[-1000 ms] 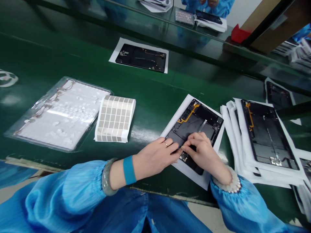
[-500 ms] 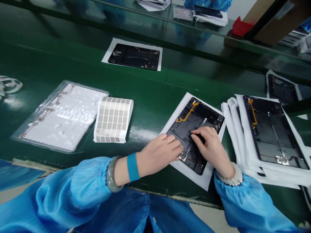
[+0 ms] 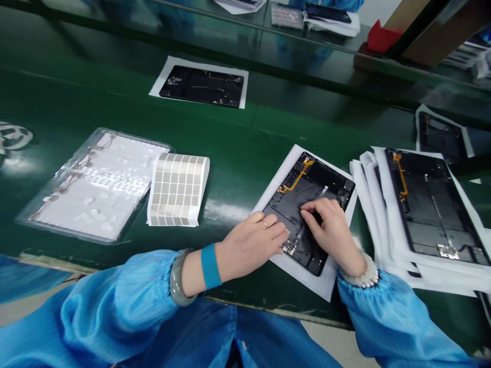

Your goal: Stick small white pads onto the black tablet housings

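A black device housing (image 3: 282, 207) with an orange flex cable lies tilted on a white sheet (image 3: 322, 290). My left hand (image 3: 255, 243) rests over its lower left edge, beside a small circuit board (image 3: 288, 248); its fingers are bent close together, and anything beneath the fingertips is hidden. Over the middle of the housing, my right hand (image 3: 328, 227) has thumb and index fingertips pinched near a pale strip (image 3: 322, 193). Whatever lies between those fingertips is too small to make out.
Right of the hands, another housing (image 3: 435, 209) tops a stack of white sheets (image 3: 378, 214). A sticker sheet (image 3: 178, 189) and a clear tray (image 3: 102, 189) of small wired parts lie left. Farther back are a housing (image 3: 203, 87) and a raised glass shelf (image 3: 238, 30).
The far housing on its sheet has shifted a little leftward in view. Both hands hold nearly the same places on the near housing.
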The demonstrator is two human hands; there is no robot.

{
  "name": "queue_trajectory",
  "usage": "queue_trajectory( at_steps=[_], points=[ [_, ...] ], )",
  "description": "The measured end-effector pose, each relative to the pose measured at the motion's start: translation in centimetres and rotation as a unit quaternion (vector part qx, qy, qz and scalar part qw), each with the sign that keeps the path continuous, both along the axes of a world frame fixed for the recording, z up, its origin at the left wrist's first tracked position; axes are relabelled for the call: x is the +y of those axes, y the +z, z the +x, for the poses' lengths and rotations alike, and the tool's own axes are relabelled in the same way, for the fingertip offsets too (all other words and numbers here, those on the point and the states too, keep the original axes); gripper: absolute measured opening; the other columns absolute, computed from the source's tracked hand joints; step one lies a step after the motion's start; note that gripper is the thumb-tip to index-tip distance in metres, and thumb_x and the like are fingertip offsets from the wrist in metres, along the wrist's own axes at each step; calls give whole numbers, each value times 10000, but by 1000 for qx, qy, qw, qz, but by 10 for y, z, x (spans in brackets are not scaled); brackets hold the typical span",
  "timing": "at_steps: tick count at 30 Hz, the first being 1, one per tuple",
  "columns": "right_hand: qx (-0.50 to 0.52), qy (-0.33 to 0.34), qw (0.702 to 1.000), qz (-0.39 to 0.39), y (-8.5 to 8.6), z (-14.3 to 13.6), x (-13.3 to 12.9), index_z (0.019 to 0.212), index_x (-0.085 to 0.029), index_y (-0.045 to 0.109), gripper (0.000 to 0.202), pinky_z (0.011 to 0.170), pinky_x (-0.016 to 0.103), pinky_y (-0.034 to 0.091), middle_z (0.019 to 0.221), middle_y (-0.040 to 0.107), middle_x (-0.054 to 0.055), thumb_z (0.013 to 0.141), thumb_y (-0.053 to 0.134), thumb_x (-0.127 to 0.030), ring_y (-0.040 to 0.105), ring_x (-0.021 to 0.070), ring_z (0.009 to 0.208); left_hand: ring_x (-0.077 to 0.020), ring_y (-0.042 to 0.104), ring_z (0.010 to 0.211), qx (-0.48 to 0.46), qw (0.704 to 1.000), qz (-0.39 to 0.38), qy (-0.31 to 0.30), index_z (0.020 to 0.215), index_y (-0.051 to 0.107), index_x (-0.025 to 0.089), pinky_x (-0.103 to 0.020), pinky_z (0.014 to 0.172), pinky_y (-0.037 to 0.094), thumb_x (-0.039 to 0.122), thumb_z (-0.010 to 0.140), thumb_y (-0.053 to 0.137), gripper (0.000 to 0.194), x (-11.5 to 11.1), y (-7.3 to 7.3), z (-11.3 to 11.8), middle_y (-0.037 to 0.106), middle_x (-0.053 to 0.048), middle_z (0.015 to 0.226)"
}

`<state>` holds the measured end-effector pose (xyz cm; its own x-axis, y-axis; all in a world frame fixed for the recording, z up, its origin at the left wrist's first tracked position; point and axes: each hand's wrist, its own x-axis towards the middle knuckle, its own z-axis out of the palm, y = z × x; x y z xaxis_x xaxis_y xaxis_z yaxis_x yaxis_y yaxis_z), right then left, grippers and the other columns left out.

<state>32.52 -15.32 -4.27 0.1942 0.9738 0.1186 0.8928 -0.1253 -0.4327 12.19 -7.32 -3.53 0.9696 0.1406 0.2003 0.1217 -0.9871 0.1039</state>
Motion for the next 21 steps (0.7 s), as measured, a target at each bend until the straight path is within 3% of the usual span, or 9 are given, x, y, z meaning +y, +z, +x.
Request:
queue_trajectory(
  at_steps=[6,8,12,16,21],
  points=[
    [0,-2,1000,-4,0,0,0,898,-223,607,177,787,388,384,905,624,53,915,476,-341,512,240,861,-220,492,847,-3,998,31,53,871,573,139,-341,701,316,503,846,594,365,2,4,-3,580,-50,857],
    [-1,-4,1000,-3,1,0,1,896,-220,606,173,789,388,385,901,624,51,915,477,-335,511,238,861,-231,497,877,-7,998,34,58,917,574,134,-346,713,321,514,840,594,389,1,4,-3,587,-65,914],
    [1,3,1000,1,1,0,0,896,-219,606,173,779,387,391,899,625,53,913,477,-333,514,234,850,-205,502,869,-5,1000,16,11,1077,548,189,-334,703,323,386,892,572,272,-1,2,-3,584,-37,1001],
    [3,15,1000,22,-3,2,-1,893,-215,607,176,754,385,399,863,632,54,907,484,-340,524,229,816,-207,501,876,4,1000,-2,29,1157,513,158,-341,711,342,447,854,610,430,-2,1,-3,573,-50,1000],
    [-2,29,999,46,-8,7,1,865,-207,606,209,726,379,404,809,624,53,906,483,-371,527,222,765,-200,504,878,-21,999,-21,23,991,554,193,-338,711,351,400,873,599,242,-2,0,-4,569,-26,960]
  ],
)
